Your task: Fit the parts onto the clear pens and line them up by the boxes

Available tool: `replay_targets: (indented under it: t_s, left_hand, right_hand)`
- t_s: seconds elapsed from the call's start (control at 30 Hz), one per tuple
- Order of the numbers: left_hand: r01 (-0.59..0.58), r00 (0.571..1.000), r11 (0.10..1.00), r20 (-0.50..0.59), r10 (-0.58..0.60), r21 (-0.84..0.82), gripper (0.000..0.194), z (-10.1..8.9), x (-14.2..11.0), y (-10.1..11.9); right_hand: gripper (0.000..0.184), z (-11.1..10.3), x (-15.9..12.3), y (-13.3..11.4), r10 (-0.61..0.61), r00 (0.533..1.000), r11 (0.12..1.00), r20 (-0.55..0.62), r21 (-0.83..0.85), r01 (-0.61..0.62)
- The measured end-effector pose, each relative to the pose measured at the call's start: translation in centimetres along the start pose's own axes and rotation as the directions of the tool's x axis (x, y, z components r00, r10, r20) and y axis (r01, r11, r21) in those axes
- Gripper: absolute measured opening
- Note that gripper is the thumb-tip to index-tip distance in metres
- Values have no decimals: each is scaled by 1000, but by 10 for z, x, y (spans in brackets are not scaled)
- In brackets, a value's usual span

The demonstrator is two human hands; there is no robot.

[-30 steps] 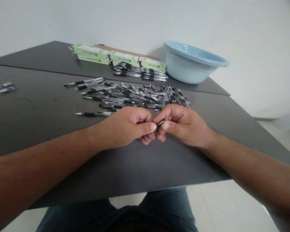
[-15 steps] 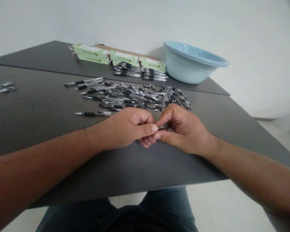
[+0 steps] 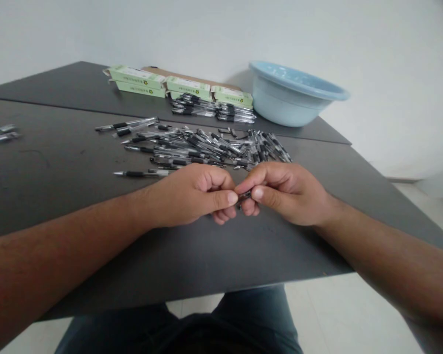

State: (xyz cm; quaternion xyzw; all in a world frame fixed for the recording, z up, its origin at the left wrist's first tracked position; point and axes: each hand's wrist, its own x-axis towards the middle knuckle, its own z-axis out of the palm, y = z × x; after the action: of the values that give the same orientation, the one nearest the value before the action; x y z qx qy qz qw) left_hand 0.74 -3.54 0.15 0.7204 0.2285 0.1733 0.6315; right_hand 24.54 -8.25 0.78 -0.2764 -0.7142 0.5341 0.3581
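Observation:
Over the near part of the dark table (image 3: 206,265), my left hand (image 3: 199,199) and my right hand (image 3: 290,194) meet fingertip to fingertip. Between them is a small, dark, shiny pen part (image 3: 244,195), possibly a cap or the end of a pen; most of it is covered by fingers. My left thumb and forefinger pinch its left side, and my right thumb and forefinger close on the right. Just beyond the hands lies a loose pile of clear pens with black grips (image 3: 192,145). One pen (image 3: 135,173) lies apart near my left wrist, its tip pointing left.
Green pen boxes (image 3: 136,81) stand stacked at the back, with neater rows of pens (image 3: 236,113) before them. A light blue basin (image 3: 288,101) sits back right. Small black pieces (image 3: 228,132) lie behind the pile; more pens (image 3: 2,132) are far left.
My right hand turned inward over the part half a second ago, then rolled back outward, its thumb now on the part's right end. My left hand has kept its pinch almost unmoved.

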Motion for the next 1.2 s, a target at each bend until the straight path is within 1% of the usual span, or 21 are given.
replay_targets:
  t_s: [0.1,0.23,0.33,0.4,0.5,0.57,0.67,0.73,0.77,0.83,0.87,0.9,0.97,1.03,1.1,1.13,1.2]
  left_hand:
    - [-4,1000,999,17,3,49,13,0,-1,1]
    - [-46,999,991,19,44,125,14,0,-3,1]
    - [-73,997,980,41,66,183,15,-1,-3,0]
    - [-67,998,973,32,61,220,16,-2,-3,0]
    - [-57,998,965,1,59,258,18,-2,-4,2]
    - [-77,996,961,-20,85,264,20,-2,-4,3]
    - [-97,989,958,-86,124,268,21,-1,-4,4]
    - [-87,974,961,-178,137,263,18,0,-4,3]
    - [-80,963,963,-229,142,259,16,0,-4,3]
    - [-68,935,965,-321,151,255,15,-1,-3,2]
    - [-65,922,964,-355,158,258,15,-2,-3,1]
    - [-65,909,962,-382,167,265,14,-4,-2,1]
    - [-69,888,955,-419,190,287,14,-8,-2,0]
    - [-63,870,948,-447,205,313,15,-12,-2,-1]
    - [-43,854,944,-479,204,326,16,-16,-2,-2]
    - [-29,843,943,-499,201,331,15,-18,-2,-2]
    - [0,816,938,-543,201,347,15,-21,-3,-1]
  right_hand:
    - [15,-2,1,1,22,999,999,23,42,-23]
    - [16,-2,2,4,40,998,993,55,106,-45]
    - [16,-2,3,5,42,996,992,81,115,-51]
    - [16,-1,4,5,39,996,994,81,99,-47]
    - [16,2,5,5,18,998,998,65,55,-21]
    - [16,5,5,3,-23,999,1000,41,15,23]
    - [17,1,4,-4,-66,997,995,-50,-72,63]
    - [19,-11,3,-10,-66,984,990,-165,-137,44]
    - [21,-20,3,-12,-72,969,985,-238,-170,31]
    - [26,-43,1,-15,-104,922,968,-373,-252,7]
    - [25,-56,1,-15,-99,910,953,-403,-302,-30]
    - [23,-68,0,-14,-69,905,931,-420,-352,-92]
    - [18,-90,-2,-12,55,919,870,-391,-432,-235]
    - [14,-105,-4,-9,182,917,776,-355,-522,-356]
    - [13,-112,-5,-8,240,906,688,-348,-597,-412]
    - [14,-113,-6,-8,246,904,658,-351,-624,-421]
    - [16,-112,-6,-9,225,904,632,-363,-652,-419]
